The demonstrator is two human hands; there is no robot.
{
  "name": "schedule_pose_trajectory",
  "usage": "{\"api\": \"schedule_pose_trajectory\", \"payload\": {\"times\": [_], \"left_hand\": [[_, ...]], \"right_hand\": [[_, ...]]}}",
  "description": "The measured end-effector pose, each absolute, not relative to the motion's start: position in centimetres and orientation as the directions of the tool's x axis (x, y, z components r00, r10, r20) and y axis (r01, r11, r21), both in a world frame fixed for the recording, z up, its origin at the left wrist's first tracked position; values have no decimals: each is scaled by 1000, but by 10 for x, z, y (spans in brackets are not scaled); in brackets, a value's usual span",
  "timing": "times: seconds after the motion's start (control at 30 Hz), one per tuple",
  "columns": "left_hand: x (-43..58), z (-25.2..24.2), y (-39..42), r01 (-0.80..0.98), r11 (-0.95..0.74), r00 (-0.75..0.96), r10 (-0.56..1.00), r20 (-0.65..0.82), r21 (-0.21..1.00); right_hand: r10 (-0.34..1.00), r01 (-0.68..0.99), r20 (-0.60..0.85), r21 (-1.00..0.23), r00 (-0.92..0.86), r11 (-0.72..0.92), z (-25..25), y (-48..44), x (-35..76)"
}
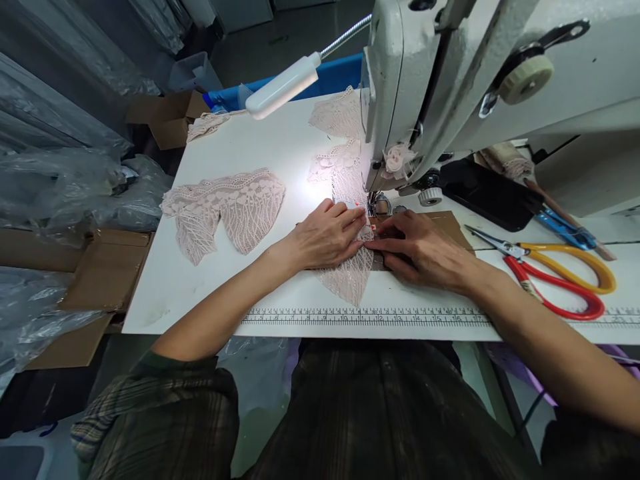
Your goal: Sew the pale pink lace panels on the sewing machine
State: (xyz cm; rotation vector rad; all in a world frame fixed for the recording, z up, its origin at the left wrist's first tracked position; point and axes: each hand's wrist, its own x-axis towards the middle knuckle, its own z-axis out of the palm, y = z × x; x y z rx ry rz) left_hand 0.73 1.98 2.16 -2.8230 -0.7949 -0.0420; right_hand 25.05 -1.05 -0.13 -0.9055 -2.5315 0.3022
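A strip of pale pink lace [350, 277] runs from the table's front edge under the presser foot [376, 201] of a white sewing machine [450, 80] and on behind it. My left hand [327, 235] lies flat on the lace, fingers stretched toward the needle. My right hand [423, 248] presses down beside it, fingers together and extended, on the lace's right edge and a brown cardboard piece [453, 227]. The fingertips of both hands meet just in front of the foot.
Another lace piece [225, 207] lies at the left of the white table [165, 293], with more lace [207, 123] at the back. Red and yellow scissors [565, 277] lie at the right. A lamp [283, 85] hangs overhead. A printed ruler [370, 313] lines the front edge.
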Motion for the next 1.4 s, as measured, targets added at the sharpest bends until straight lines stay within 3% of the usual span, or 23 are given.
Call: {"api": "schedule_pose_trajectory", "payload": {"times": [0.33, 0.63, 1.07, 1.4], "left_hand": [[6, 20, 20, 578, -813, 815, 572, 99, -62], [7, 13, 23, 598, -800, 797, 587, 144, -44], [5, 5, 24, 615, -783, 757, 621, 203, 99], [10, 4, 18, 623, -777, 737, 621, 267, 88]], "right_hand": [[689, 589, 332, -359, -644, 724, -6, -12, 250], [707, 565, 380, -427, -596, 706, -11, -7, 250], [717, 571, 385, -435, -581, 696, -10, -7, 251], [673, 528, 406, -419, -619, 739, -9, -2, 256]]}}
